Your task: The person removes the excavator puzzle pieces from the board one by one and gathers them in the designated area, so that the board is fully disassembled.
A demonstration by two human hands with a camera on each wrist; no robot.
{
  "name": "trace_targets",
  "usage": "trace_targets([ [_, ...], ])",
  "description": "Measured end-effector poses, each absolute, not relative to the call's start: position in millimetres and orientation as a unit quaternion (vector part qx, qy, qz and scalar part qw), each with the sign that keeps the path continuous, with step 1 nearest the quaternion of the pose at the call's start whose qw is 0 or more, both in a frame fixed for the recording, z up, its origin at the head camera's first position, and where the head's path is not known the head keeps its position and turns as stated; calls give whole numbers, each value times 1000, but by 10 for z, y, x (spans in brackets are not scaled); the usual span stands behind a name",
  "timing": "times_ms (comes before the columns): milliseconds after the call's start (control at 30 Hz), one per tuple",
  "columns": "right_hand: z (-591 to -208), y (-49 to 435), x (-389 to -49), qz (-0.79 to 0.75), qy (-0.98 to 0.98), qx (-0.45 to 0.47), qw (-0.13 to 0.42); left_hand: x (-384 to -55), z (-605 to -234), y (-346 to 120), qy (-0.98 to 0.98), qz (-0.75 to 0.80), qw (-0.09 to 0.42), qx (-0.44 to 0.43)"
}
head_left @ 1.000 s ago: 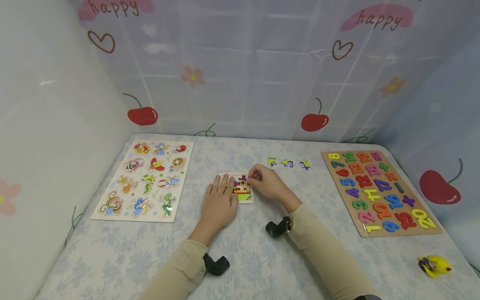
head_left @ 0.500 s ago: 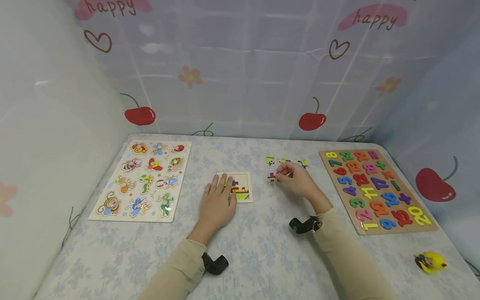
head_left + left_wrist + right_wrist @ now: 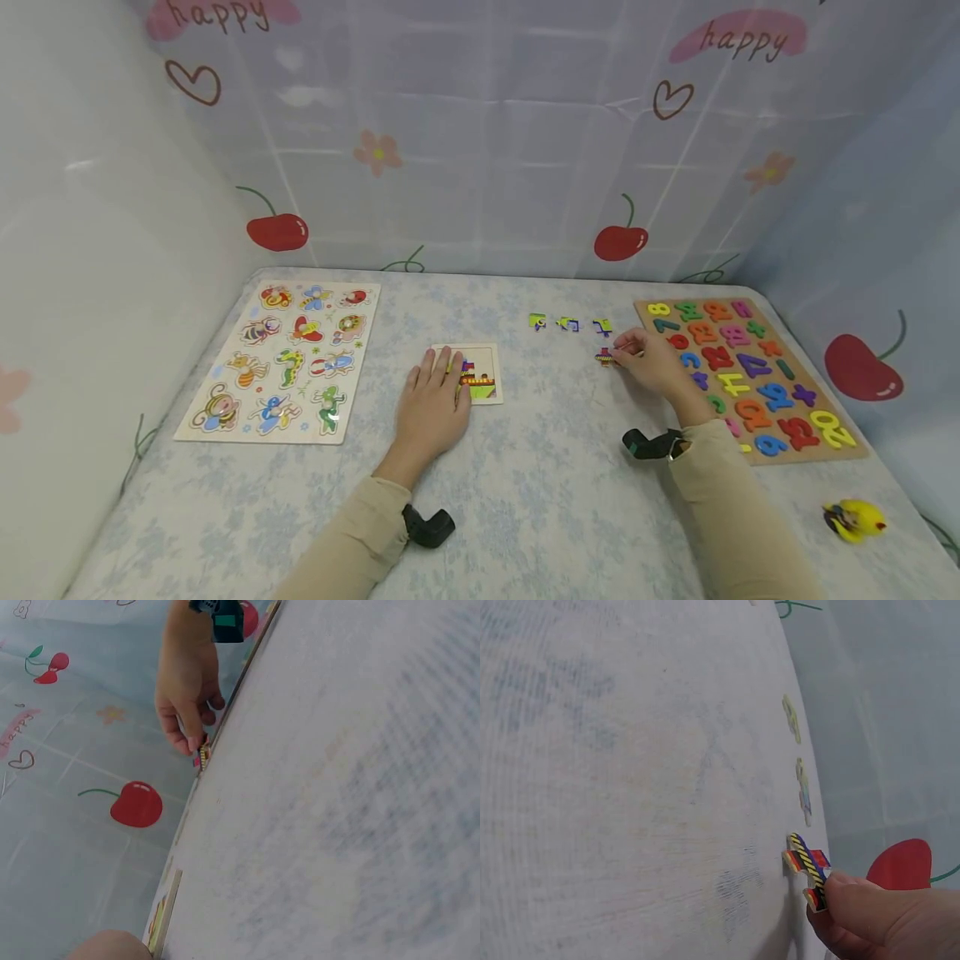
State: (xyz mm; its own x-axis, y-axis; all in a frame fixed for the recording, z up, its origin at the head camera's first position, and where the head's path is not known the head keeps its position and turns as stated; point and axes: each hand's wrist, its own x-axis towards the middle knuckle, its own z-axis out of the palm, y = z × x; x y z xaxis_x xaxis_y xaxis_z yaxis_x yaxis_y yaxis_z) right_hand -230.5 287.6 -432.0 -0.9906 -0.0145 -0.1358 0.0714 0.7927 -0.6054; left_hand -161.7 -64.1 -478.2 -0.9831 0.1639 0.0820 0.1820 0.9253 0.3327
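My left hand lies flat with straight fingers on the left part of a small square jigsaw board, covering that side of it. Colourful fitted pieces show on the board to the right of the fingers. Between thumb and fingers my right hand pinches a jigsaw piece with red, purple and black-yellow stripes, close to the table. Three loose yellow-green and purple jigsaw pieces lie in a row behind it: the left piece, the middle piece and the right piece.
An insect peg board lies at the left. At the right, partly behind my right hand, is a board of coloured numbers. A yellow duck toy sits near the right front. A printed curtain rises behind the table.
My right hand has carried the striped jigsaw piece off the board and to the right, near the number board. My left hand has stayed on the jigsaw board.
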Motion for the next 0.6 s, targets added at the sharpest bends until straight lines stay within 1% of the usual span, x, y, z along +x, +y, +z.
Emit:
trace_targets([
  [333, -4366, 2865, -2364, -279, 958, 20, 59, -1616, -4782, -638, -981, -171, 26, -85],
  [600, -4314, 2813, -2383, -246, 966, 34, 68, -1607, -4774, -631, -981, -174, 29, -84],
])
